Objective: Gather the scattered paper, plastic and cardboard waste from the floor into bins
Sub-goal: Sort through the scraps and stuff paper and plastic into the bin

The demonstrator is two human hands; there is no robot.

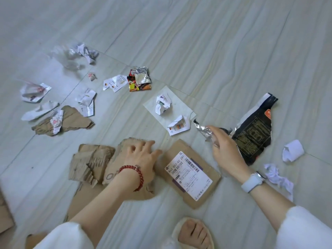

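The floor (224, 51) is laid in pale grey tiles with a faint wavy grain and thin joints running slantwise; no wall or bin shows, only floor to every edge of the view. Waste lies scattered over its middle and near part. Toward the far left sit crumpled white papers (35, 92) and a torn brown cardboard scrap (71, 121) with a printed scrap lying on it. Near the middle lies a red and silver foil wrapper (139, 79), and beside it a flat white sheet (176, 105) carrying a crumpled ball of paper. To the right a large black foil bag (255, 130), torn open, lies flat, with a small white paper roll (292, 150) and a crumpled lilac-white paper (276, 177) just beyond it toward the right edge.

In the near middle lie torn corrugated cardboard pieces (91, 162) and a cardboard panel (190, 175) bearing a white shipping label.

The left hand (142, 159), a red bead bracelet on its wrist, lies palm down with fingers spread and fairly straight, pressing on the torn cardboard beside the labelled panel. The right hand (224, 146), a pale blue watch on its wrist, reaches to the torn silver edge of the black bag, its fingers curled at that edge; motion blur hides whether they pinch it. A bare foot in a sandal (195, 232) shows at the near edge.
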